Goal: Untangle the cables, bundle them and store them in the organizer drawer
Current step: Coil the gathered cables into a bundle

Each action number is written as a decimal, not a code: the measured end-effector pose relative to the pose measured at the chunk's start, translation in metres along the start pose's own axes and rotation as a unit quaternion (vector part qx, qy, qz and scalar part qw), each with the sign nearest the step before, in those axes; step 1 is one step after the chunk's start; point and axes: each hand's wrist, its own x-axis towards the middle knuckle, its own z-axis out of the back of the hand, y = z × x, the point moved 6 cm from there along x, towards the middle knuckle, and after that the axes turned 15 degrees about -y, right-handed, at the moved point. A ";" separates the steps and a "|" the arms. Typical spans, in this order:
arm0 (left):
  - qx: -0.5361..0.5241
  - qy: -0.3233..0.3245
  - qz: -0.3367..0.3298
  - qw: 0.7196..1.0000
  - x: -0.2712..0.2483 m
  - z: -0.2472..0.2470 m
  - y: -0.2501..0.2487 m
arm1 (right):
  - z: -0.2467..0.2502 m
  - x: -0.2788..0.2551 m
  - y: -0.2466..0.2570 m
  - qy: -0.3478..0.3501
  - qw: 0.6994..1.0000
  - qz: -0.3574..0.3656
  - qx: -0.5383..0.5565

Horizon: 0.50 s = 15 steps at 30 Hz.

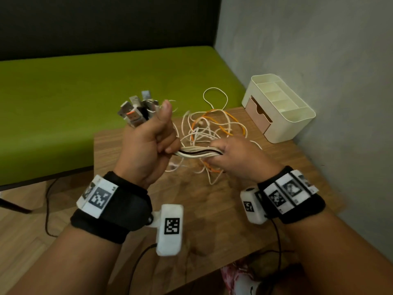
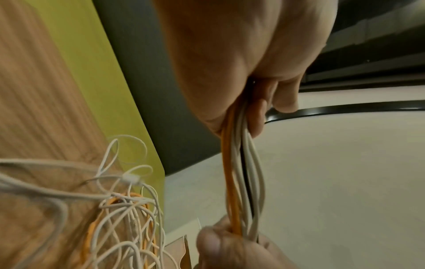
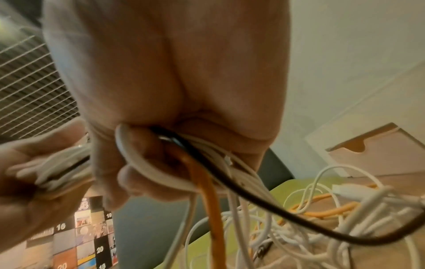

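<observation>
My left hand (image 1: 148, 137) grips a bunch of cables near their ends, with several USB plugs (image 1: 136, 111) sticking up above the fist. The bundled stretch of white, black and orange cables (image 1: 200, 151) runs across to my right hand (image 1: 231, 154), which is curled round it. In the left wrist view the bundle (image 2: 241, 174) hangs from my left hand (image 2: 248, 102). My right hand (image 3: 161, 142) in the right wrist view holds white, orange and black strands. The loose tangle (image 1: 212, 128) lies on the wooden table (image 1: 265, 184) beyond both hands.
A cream organizer (image 1: 280, 107) with a pink drawer (image 1: 258, 114), slightly open, stands at the table's far right by the grey wall. A green bench (image 1: 63, 99) lies to the left. Black wires trail from my wrist cameras.
</observation>
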 end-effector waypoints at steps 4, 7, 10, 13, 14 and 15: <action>0.046 -0.027 -0.018 0.998 0.006 0.009 0.004 | 0.004 -0.006 -0.004 0.035 0.975 -0.093 0.198; 0.075 -0.039 -0.021 0.996 0.009 0.014 0.008 | 0.012 -0.007 -0.003 0.029 0.941 -0.120 0.314; 0.118 -0.038 -0.034 0.992 0.011 0.016 0.011 | 0.020 -0.007 0.000 0.016 0.919 -0.115 0.378; 0.171 -0.019 -0.024 0.985 0.008 0.013 0.020 | 0.025 -0.005 -0.003 -0.023 0.898 -0.114 0.424; 0.196 -0.002 -0.018 0.980 0.006 0.011 0.026 | 0.028 -0.005 -0.005 -0.039 0.895 -0.114 0.430; 0.224 0.021 -0.009 0.974 0.003 0.006 0.032 | 0.030 -0.005 -0.007 -0.057 0.893 -0.117 0.431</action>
